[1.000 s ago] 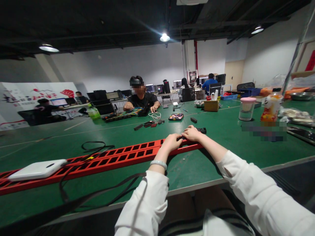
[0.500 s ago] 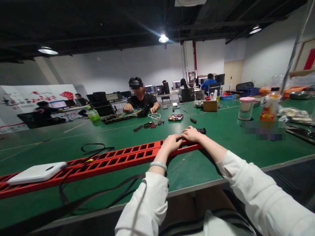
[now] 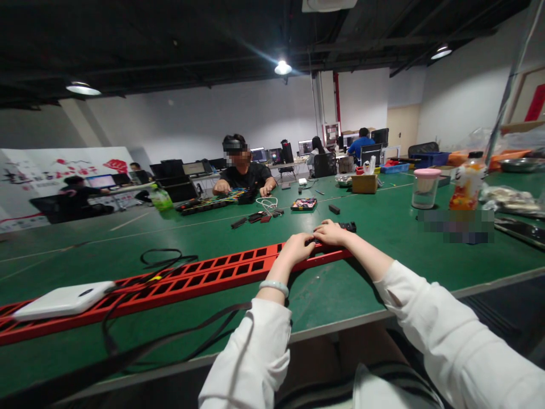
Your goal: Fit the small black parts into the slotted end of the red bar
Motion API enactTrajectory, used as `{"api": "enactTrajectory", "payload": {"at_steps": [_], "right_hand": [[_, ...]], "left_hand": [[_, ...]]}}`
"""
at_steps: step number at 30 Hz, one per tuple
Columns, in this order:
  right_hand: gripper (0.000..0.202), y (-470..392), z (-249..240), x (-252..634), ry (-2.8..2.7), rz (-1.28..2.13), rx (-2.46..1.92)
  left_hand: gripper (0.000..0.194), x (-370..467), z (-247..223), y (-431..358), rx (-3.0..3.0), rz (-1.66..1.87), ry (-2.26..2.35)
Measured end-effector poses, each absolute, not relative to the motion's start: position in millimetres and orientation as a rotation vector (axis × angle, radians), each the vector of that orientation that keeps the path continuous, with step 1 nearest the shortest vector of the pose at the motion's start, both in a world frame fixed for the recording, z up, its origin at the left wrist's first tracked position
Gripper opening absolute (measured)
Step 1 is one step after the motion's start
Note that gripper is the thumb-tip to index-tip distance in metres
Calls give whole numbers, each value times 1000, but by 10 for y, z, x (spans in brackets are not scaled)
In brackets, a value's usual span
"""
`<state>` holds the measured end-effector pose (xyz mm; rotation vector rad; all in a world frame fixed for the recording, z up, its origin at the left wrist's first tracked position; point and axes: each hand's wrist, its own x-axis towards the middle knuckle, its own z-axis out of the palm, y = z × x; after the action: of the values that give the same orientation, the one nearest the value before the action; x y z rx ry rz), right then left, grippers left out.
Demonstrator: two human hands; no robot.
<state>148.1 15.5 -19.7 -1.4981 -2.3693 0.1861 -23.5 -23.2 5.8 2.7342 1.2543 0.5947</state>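
A long red slotted metal rail (image 3: 270, 263) lies slantwise across the green table. Both hands are together over its right end. My left hand (image 3: 298, 249) is closed, with thumb and fingertips at a small dark part on the rail. Curled over the same dark area, my right hand (image 3: 330, 233) touches the left one's fingertips. What the fingers grip is mostly hidden beneath them. Just past my right hand a black piece (image 3: 349, 227) sticks out at the rail's end. A white box-shaped device (image 3: 63, 301) rests on the rail's left part, with a black cable (image 3: 159, 258) beside it.
Beyond the rail lie a small black block (image 3: 334, 209), a printed box (image 3: 304, 204) and several dark pieces. Across the table a person (image 3: 244, 173) handles colored wires. A pink-lidded jar (image 3: 426, 190) and a bottle (image 3: 467, 184) stand right. A black strap (image 3: 170, 343) crosses the front left.
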Motion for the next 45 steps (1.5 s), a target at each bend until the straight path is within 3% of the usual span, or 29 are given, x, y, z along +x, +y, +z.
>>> {"api": "enactTrajectory", "payload": {"at_steps": [19,35,45], "right_hand": [[35,160,-196,1478,-2342,131,-1316],[16,137,-59,1584,-2140,-27,-1223],[28,146,-166,1508,-2310,-64,-1356]], "left_hand": [[28,-226,84,-251,2737,588,1227],[35,-227,40,-194,2664,601,1322],[31,-240,47,-199,2750,609,1245]]}}
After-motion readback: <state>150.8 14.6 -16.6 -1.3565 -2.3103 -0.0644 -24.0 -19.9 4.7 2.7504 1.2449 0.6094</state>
